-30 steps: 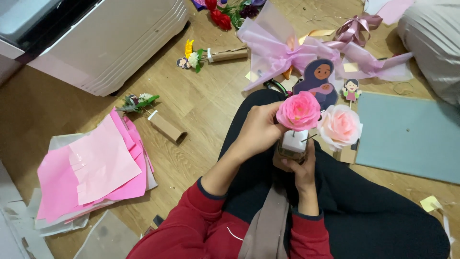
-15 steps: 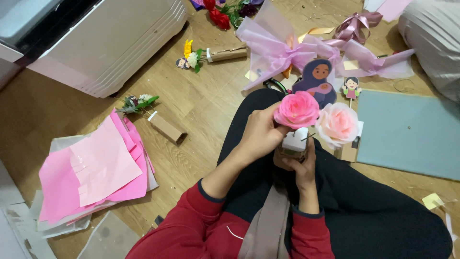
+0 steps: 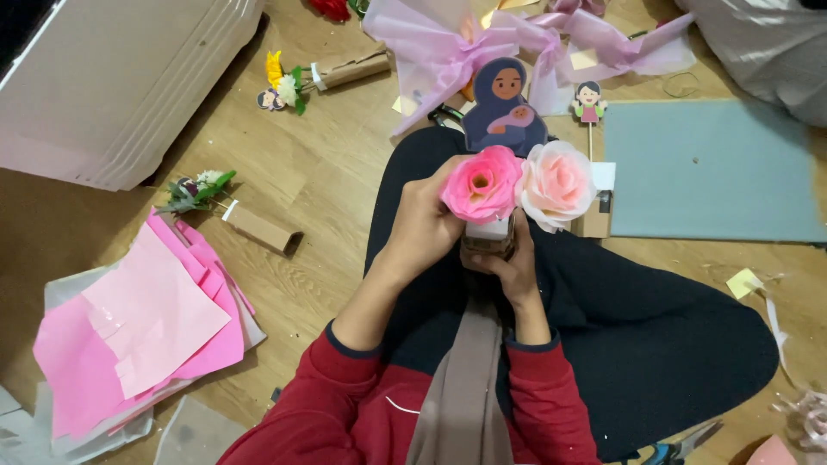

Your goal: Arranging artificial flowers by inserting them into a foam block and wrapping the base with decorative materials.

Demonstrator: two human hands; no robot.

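Note:
I sit on a wooden floor with a small bouquet held over my lap. My left hand (image 3: pixel 424 226) grips the side of a bright pink paper rose (image 3: pixel 480 183). A pale pink paper rose (image 3: pixel 556 182) sits right beside it. My right hand (image 3: pixel 508 265) wraps the brown and white base (image 3: pixel 488 236) under the flowers. Behind the roses stands a cardboard cut-out figure in a dark blue headscarf holding a baby (image 3: pixel 503 108).
A stack of pink paper sheets (image 3: pixel 142 323) lies at my left. A cardboard tube with a small posy (image 3: pixel 258 228) is near it. A grey-blue sheet (image 3: pixel 711 172) lies right; pink ribbon wrap (image 3: pixel 465 47) and a white appliance (image 3: pixel 112 77) are beyond.
The view has shifted so the bouquet sits more central. My hands keep the same hold on the rose and the base.

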